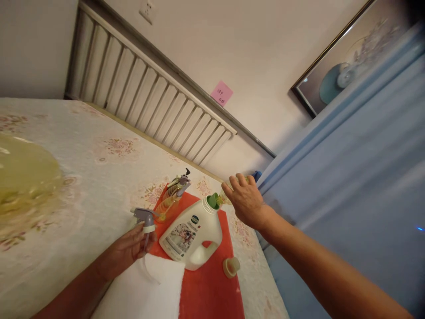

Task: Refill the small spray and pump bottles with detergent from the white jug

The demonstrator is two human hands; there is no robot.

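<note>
In my left hand [134, 243] is a grey trigger spray head [144, 215], pinched at its white collar, its thin dip tube [148, 268] hanging over the white cloth [146, 292]. My right hand [245, 199] is wrapped around a clear bottle [225, 197] that its fingers mostly hide. That bottle's neck, with yellowish liquid, tilts toward the green spout [213, 200] of a white detergent jug [187, 235]. The jug stands uncapped on a red mat [212, 292], its handle toward me. A pale cap [231, 267] lies to its right.
Behind the jug, spray and pump bottles [172, 195] stand on the mat's far edge. A yellowish translucent rounded object [26, 177] sits at left on the flowered tablecloth [83, 177]. A radiator [149, 88] runs along the wall; blue fabric [348, 186] hangs at right.
</note>
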